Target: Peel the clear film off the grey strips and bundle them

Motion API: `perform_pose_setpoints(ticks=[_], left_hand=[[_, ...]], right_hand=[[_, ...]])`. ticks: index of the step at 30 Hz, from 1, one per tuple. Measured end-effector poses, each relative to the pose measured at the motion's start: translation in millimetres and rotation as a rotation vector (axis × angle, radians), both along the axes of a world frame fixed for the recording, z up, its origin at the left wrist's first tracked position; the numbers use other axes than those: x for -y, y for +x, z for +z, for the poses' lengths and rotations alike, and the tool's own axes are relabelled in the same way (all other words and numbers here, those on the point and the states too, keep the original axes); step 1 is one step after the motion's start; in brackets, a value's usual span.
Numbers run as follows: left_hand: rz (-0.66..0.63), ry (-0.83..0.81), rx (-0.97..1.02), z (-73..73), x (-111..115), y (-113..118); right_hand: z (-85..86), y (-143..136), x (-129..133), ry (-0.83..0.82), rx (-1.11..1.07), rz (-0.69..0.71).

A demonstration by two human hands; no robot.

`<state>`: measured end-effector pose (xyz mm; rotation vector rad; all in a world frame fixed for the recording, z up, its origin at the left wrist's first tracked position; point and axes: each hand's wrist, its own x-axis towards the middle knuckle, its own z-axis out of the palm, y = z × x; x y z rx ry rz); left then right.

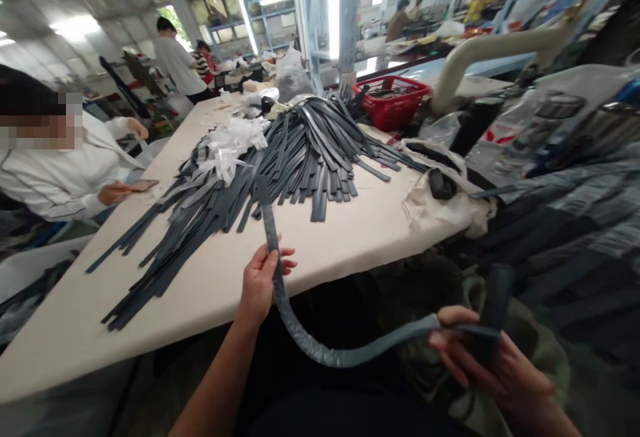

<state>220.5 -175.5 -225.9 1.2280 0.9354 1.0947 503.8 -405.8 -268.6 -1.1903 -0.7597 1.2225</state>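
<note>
A long dark grey strip [330, 356] hangs in a curve between my two hands, in front of the table's near edge. My left hand [261, 280] pinches it near its upper end, thumb on top and the other fingers behind. At the lower right, my right hand [487, 357] holds the other end, where the strip folds upward; some fingertips are blurred. Beyond my left hand, a large pile of similar dark strips [315, 150] is spread on the cream table [370, 237]. Crumpled white translucent material [235, 140] lies on the pile.
A red basket [397, 107] stands behind the pile. Cream cloth [445, 207] with a dark roll lies at the table's right edge, near bottles and a thick pipe [480, 57]. More strips hang at right. At left, a person in white [55, 170] holds a phone [145, 185].
</note>
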Motion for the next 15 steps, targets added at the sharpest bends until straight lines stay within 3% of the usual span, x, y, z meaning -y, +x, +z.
perform_pose_setpoints(ticks=[3, 6, 8, 12, 15], left_hand=[[-0.216, -0.089, -0.092, -7.3, 20, 9], [-0.393, -0.124, -0.159, -11.9, 35, 18], [-0.492, -0.141, -0.19, -15.0, 43, 24], [-0.71, -0.172, -0.267, -20.4, 50, 30], [-0.843, -0.154, -0.318, -18.9, 49, 35]], right_hand=[[37.5, -4, -35, 0.168, 0.371, 0.066], [61.6, -5, -69, 0.339, 0.655, 0.073], [68.2, -5, -86, 0.37, 0.6, 0.114], [68.8, -5, -110, 0.34, 0.25, 0.163], [67.4, -9, -119, 0.323, 0.162, 0.144]])
